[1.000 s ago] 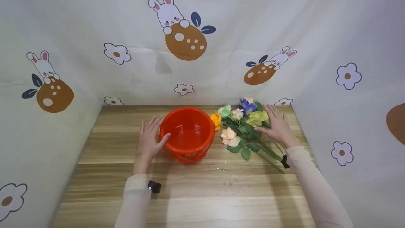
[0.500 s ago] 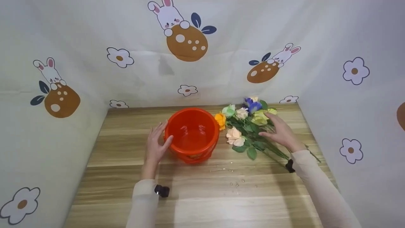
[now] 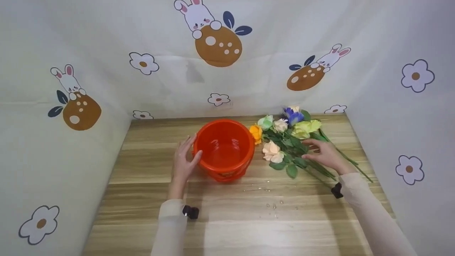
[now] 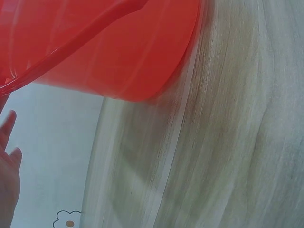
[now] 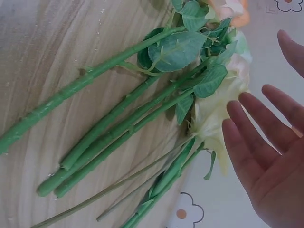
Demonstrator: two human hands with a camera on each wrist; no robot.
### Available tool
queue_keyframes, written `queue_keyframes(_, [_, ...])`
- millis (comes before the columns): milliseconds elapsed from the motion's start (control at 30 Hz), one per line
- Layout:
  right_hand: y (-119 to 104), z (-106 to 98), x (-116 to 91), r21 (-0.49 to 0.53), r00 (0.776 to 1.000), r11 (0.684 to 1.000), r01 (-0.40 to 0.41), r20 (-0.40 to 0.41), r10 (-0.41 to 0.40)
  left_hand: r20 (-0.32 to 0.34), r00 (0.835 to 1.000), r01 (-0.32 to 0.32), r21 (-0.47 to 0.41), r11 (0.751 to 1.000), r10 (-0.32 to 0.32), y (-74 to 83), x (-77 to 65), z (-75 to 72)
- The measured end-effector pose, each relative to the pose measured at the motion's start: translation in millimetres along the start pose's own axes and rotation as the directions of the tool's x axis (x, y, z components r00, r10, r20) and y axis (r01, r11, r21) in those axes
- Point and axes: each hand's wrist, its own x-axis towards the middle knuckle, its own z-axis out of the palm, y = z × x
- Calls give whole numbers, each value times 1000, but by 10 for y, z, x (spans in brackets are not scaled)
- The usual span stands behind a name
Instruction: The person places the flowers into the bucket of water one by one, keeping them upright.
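A red plastic bucket [image 3: 224, 170] stands upright near the back of the table. My left hand [image 3: 183, 161] is at its left side, fingertips right at the rim and thumb apart from the fingers. In the left wrist view, part of this hand [image 4: 8, 175] shows below the bucket's handle [image 4: 61, 52]. To the right lie artificial flowers, among them a peach rose [image 3: 273, 152], a yellow bloom [image 3: 305, 129] and a blue one [image 3: 293, 116]. Over their green stems [image 3: 321, 170] hovers my right hand [image 3: 327, 155], its fingers extended and spread in the right wrist view, holding nothing.
Small clear drops or beads [image 3: 273, 205] dot the wooden table [image 3: 142, 209] in front of the bucket. An orange flower [image 3: 256, 133] lies right beside the bucket. Printed fabric walls [image 3: 170, 92] enclose the table at the back and sides.
My right hand has moved from beside the yellow bloom back toward me, over the stems. My left hand stays by the bucket, its fingers closer together. The whole head view has shifted a little.
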Motion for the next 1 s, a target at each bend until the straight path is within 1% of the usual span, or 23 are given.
queue_keyframes(100, [61,-10,-53,40,999,999,-15,37,13,-10,1000,-16,-13,1000,16,2,4,21])
queue_keyframes(233, [152,-6,-134,58,996,998,-29,90,24,-5,1000,-28,-23,999,28,2,23,33])
queue_keyframes(467, [274,49,-197,68,989,998,-16,147,6,-7,1000,-8,-21,1000,8,-4,7,10])
queue_keyframes(633, [364,37,-238,48,981,999,26,189,-34,-3,1000,-4,-16,1000,4,-2,-6,-4])
queue_keyframes(667, [386,32,-248,52,979,998,23,200,-33,-3,1000,-4,-15,1000,4,-3,-6,-5])
queue_keyframes(933, [482,14,-333,132,963,991,-15,268,-21,2,1000,8,-9,1000,-8,10,-4,-6])
queue_keyframes(1000, [505,21,-348,155,959,988,-13,281,-32,3,1000,8,-7,1000,-8,12,-8,-6])
